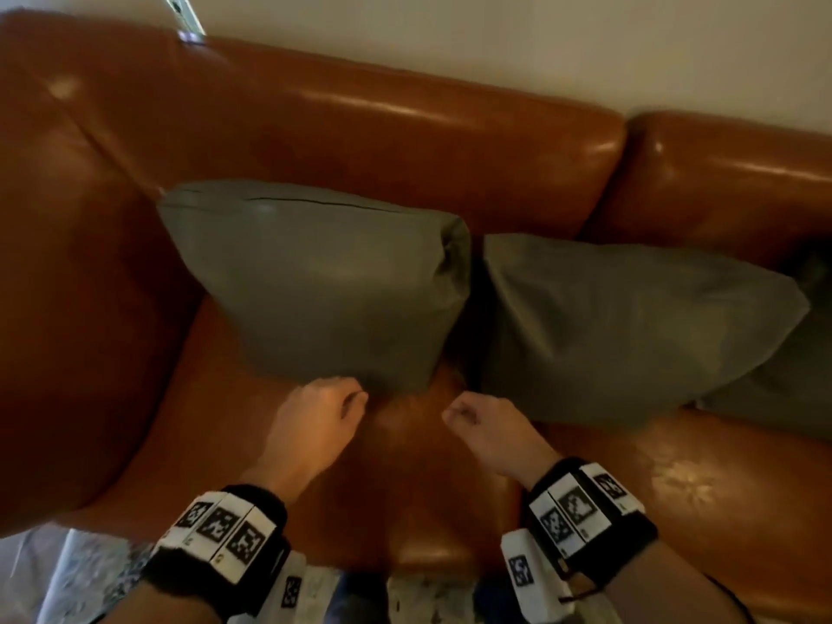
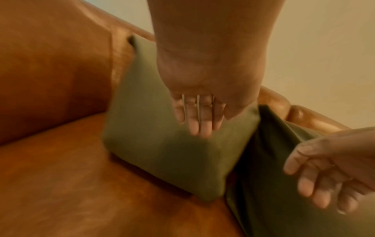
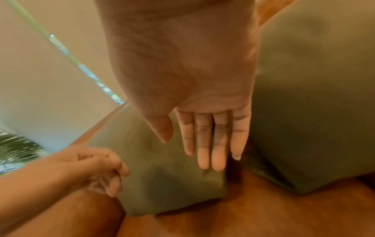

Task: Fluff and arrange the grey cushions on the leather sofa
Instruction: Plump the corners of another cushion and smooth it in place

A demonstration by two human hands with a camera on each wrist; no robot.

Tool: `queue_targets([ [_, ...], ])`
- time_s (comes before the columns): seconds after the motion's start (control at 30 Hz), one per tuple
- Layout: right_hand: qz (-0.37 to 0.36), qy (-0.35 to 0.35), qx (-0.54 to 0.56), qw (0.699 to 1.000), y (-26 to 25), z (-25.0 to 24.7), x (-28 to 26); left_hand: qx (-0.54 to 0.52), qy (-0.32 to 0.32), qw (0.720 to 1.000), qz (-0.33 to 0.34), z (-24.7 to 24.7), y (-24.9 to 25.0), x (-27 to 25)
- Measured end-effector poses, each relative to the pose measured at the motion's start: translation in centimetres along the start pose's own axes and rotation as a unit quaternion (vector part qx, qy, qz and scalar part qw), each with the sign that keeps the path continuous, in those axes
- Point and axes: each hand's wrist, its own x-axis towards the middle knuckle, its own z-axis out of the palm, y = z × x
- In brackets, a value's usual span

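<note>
So, counting it up: one sofa, three grey cushions that I can make out, two hands, two wrist bands.

Far left is the sofa's fat rounded arm, glossy tan-orange leather with soft highlights. The backrest has the same smooth shine and is split into two padded sections by a seam toward the right.

First up is the left cushion, grey-green matte fabric, square and plump, standing upright against the backrest in the corner by the sofa arm. A dark seam line runs along its top edge, and its right side is puckered.

Just in front of its lower edge is the left hand, fingers loosely curled, holding nothing; whether it touches the fabric I can't tell. Beside it, with a small gap, is the right hand, also loose and holding nothing, and in the right wrist view its fingers look straight. Each wrist wears a black fuzzy band with white square-patterned marker tiles: left band, right band.

Next over is the middle cushion, same matte fabric, flatter and leaning back, right next to the first. Its right corner overlaps a third cushion, mostly hidden at the frame edge.
</note>
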Motion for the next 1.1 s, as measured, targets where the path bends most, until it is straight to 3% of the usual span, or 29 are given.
queue_targets([
  [0.1, 0.001, 0.011, -0.013, 1.0, -3.8, 0.8, -0.1, 0.002, -0.029, 0.999, -0.045, -2.3, -2.8, -0.8],
  [0.23, -0.046, 0.044, -0.044, 0.997, -7.8, 0.3, -0.3, 0.001, -0.013, 0.998, -0.06, -5.2, -3.8, -1.3],
  [0.57, -0.182, 0.185, -0.058, 0.964, -17.0, -1.1, 2.9, -0.037, 0.124, 0.985, -0.112, -11.9, -7.6, 0.9],
  [0.73, -0.247, 0.257, -0.116, 0.927, -23.2, -1.2, 6.7, -0.145, 0.212, 0.951, -0.174, -14.9, -12.4, 5.1],
  [0.9, -0.244, 0.274, -0.15, 0.918, -29.9, -0.5, 12.3, -0.26, 0.206, 0.923, -0.195, -16.4, -16.7, 9.8],
  [1.03, -0.188, 0.244, -0.201, 0.93, -32.4, 0.7, 16.9, -0.35, 0.166, 0.899, -0.205, -17.0, -18.1, 13.3],
  [1.1, -0.151, 0.225, -0.222, 0.937, -32.2, 0.9, 18.3, -0.428, 0.139, 0.87, -0.201, -16.7, -18.1, 15.0],
])
